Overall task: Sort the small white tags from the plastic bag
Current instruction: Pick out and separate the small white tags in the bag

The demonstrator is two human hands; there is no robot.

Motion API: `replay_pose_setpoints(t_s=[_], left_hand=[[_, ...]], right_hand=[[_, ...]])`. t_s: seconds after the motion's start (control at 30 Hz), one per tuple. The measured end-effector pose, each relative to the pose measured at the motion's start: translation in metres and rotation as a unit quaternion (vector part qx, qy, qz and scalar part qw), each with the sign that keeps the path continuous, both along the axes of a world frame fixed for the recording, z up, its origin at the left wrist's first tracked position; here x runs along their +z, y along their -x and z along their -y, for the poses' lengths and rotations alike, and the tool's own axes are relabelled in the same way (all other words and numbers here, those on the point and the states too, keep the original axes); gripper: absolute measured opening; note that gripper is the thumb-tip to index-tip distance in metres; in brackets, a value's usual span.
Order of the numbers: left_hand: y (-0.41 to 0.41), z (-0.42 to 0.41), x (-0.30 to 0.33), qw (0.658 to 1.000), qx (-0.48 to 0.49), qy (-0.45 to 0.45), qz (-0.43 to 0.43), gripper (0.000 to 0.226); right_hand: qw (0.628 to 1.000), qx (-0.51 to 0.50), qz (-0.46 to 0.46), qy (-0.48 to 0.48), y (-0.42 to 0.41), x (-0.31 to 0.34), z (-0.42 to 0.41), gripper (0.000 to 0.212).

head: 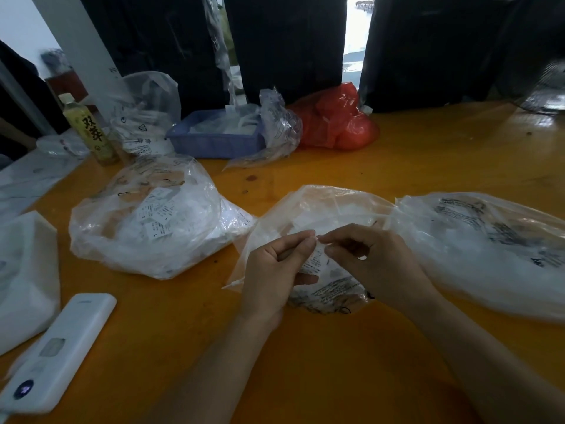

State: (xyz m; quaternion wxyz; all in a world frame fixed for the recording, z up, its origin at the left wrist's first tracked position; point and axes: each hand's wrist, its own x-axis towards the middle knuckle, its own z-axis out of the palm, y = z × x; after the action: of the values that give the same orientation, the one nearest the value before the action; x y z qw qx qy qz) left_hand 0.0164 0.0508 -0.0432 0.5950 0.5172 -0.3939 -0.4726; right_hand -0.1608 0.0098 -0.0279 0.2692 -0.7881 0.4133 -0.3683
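Left hand: your left hand (275,270) is curled, thumb and forefinger pinching the top edge of a small white tag (318,258).
Right hand: your right hand (370,258) pinches the same tag from the other side, fingertips almost meeting those of the left.
Tag: held just above the clear bag (321,215), printed text on its face.
Clear bag: lies on the orange surface (336,362) right under your hands, crumpled, with black print near its front edge.
Full bag: left of the clear bag sits a bag (146,221) stuffed with more white tags.
Right bag: a large printed bag (489,240) touches the clear bag's right side.
Behind the clear bag: a blue tray (214,139), a red bag (336,120) and a bottle (91,130), well apart from it.
Left and nearer than the clear bag: a white remote (58,353) and a white block (24,270).
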Motion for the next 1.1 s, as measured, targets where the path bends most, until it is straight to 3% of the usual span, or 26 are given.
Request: replay_pose_setpoints(t_s=[0.13, 0.3, 0.33, 0.4, 0.47, 0.5, 0.57, 0.63, 0.7, 0.77, 0.87, 1.0, 1.1], left_hand=[[-0.001, 0.001, 0.0, 0.999, -0.007, 0.027, 0.02, 0.027], [-0.008, -0.003, 0.009, 0.969, 0.076, 0.116, 0.205, 0.037], [-0.016, -0.003, 0.014, 0.945, 0.116, 0.163, 0.258, 0.037], [-0.042, 0.0, 0.027, 0.853, 0.231, 0.262, 0.387, 0.03], [-0.079, 0.004, 0.036, 0.762, 0.348, 0.276, 0.472, 0.019], [-0.097, 0.003, 0.039, 0.743, 0.39, 0.244, 0.487, 0.018], [-0.125, 0.0, 0.038, 0.737, 0.43, 0.15, 0.499, 0.022], [-0.141, -0.002, 0.033, 0.741, 0.419, 0.046, 0.523, 0.024], [-0.148, 0.001, 0.029, 0.733, 0.37, -0.043, 0.569, 0.025], [-0.148, 0.004, 0.026, 0.717, 0.335, -0.093, 0.604, 0.028], [-0.139, 0.006, 0.028, 0.74, 0.308, -0.096, 0.59, 0.036], [-0.128, 0.006, 0.032, 0.784, 0.328, -0.035, 0.525, 0.039], [-0.124, 0.006, 0.032, 0.792, 0.36, 0.016, 0.493, 0.04]], right_hand=[[0.997, -0.059, 0.059, 0.004, 0.001, 0.003, 0.001, 0.02], [0.988, -0.109, 0.114, 0.004, 0.006, 0.012, 0.002, 0.02], [0.986, -0.128, 0.109, 0.02, 0.01, 0.017, 0.003, 0.016], [0.982, -0.172, 0.047, 0.061, 0.022, 0.027, 0.008, 0.008], [0.969, -0.213, -0.105, 0.07, 0.044, 0.034, 0.02, 0.004], [0.95, -0.236, -0.198, 0.057, 0.058, 0.034, 0.029, 0.014], [0.892, -0.282, -0.352, -0.011, 0.084, 0.029, 0.044, 0.032], [0.839, -0.299, -0.451, -0.064, 0.099, 0.022, 0.051, 0.033], [0.82, -0.287, -0.489, -0.081, 0.107, 0.015, 0.056, 0.02], [0.826, -0.266, -0.487, -0.098, 0.109, 0.009, 0.06, 0.013], [0.822, -0.254, -0.501, -0.097, 0.109, 0.002, 0.064, 0.011], [0.829, -0.289, -0.474, -0.068, 0.107, -0.001, 0.065, 0.022], [0.827, -0.31, -0.466, -0.049, 0.11, 0.001, 0.065, 0.011]])
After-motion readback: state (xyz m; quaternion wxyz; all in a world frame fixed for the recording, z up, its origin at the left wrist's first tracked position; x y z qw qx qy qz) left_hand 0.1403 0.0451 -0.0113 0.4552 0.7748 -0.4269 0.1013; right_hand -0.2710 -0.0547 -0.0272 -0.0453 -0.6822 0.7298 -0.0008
